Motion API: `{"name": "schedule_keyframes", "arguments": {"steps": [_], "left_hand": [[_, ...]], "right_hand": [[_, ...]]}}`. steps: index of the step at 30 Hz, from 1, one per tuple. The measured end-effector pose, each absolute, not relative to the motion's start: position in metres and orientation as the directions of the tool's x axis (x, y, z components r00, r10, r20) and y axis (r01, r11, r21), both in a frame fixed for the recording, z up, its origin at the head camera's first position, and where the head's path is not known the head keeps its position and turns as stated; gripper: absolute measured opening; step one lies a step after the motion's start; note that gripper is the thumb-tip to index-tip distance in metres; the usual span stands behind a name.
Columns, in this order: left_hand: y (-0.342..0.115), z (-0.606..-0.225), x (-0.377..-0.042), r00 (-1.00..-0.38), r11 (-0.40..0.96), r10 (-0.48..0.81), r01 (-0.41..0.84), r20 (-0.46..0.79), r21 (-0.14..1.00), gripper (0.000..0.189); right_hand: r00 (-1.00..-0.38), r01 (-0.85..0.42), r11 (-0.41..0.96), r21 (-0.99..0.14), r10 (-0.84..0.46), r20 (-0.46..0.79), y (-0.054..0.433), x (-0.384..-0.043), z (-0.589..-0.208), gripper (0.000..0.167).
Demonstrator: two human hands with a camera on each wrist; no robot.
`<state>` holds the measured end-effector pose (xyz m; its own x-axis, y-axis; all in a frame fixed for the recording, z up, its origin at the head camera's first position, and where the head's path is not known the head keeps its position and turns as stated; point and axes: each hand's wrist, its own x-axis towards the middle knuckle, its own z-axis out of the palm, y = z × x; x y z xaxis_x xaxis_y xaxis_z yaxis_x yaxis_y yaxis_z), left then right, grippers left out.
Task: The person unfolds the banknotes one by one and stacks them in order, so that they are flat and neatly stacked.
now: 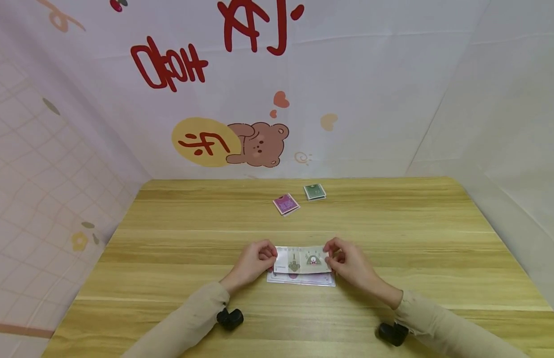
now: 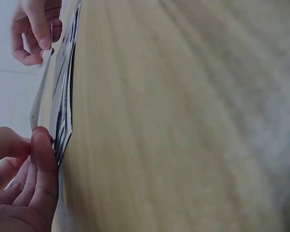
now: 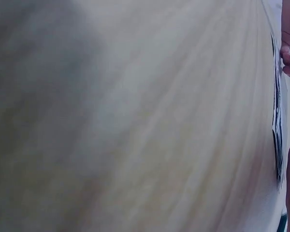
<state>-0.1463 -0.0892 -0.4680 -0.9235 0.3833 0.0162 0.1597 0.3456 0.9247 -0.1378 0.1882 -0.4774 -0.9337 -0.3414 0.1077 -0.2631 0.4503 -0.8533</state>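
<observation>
A pale green play banknote, creased down its middle and printed with a "1", is stretched between both hands. At its left end the left hand pinches it between thumb and fingers. The right hand pinches the opposite end the same way. Beneath it lies a stack of purple-edged banknotes, mostly covered in the head view. From the side, in the left wrist view, the held banknote stands slightly apart from the layered stack. In the right wrist view only the stack's edge shows well.
Farther back on the wooden table lie a folded magenta banknote and a folded green banknote. A white printed cloth hangs behind the table. Black wrist devices sit at both sleeves.
</observation>
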Motion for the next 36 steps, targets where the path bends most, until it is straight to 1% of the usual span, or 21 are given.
{"name": "schedule_keyframes", "arguments": {"steps": [5,9,17,26,36], "left_hand": [[-0.091,-0.472,-0.147,-0.911,0.344,0.411,0.179,0.023,0.922,0.005],[-0.091,-0.472,-0.147,-0.910,0.357,0.414,0.178,0.015,0.917,0.006],[-0.091,-0.467,-0.144,-0.903,0.329,0.430,0.169,0.012,0.929,0.005],[-0.091,-0.468,-0.147,-0.895,0.405,0.445,0.183,-0.018,0.896,0.004],[-0.090,-0.466,-0.151,-0.894,0.470,0.446,0.190,-0.046,0.862,0.005]], "right_hand": [[-0.919,-0.320,0.533,-0.783,-0.374,0.121,0.187,-0.133,-0.475,0.021],[-0.910,-0.350,0.554,-0.755,-0.391,0.135,0.186,-0.131,-0.476,0.022],[-0.908,-0.356,0.606,-0.711,-0.405,0.110,0.184,-0.130,-0.472,0.021],[-0.901,-0.360,0.661,-0.658,-0.431,0.060,0.180,-0.134,-0.468,0.020],[-0.891,-0.353,0.664,-0.659,-0.453,0.021,0.180,-0.139,-0.465,0.021]]}}
